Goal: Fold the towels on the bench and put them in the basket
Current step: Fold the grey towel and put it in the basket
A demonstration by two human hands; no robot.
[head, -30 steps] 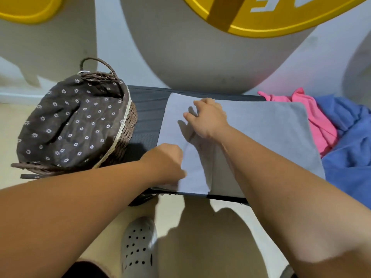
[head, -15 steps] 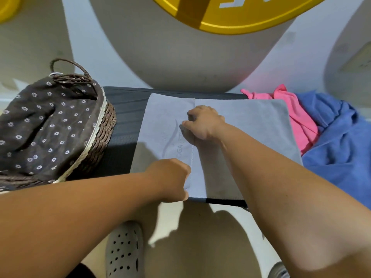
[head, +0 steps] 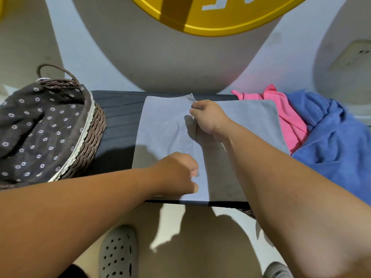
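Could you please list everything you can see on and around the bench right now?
grey towel: one, grey, flat on the bench, left part folded over
pink towel: one, pink, crumpled right of the grey towel
blue towel: one, blue, heaped far right
basket: one, brown wicker, flowered liner, at the bench's left end
bench: one, dark, against the wall
shoes: two, grey, on the floor
sign: one, yellow, on the wall
left hand: pinches the grey towel's near edge
right hand: pinches its far edge
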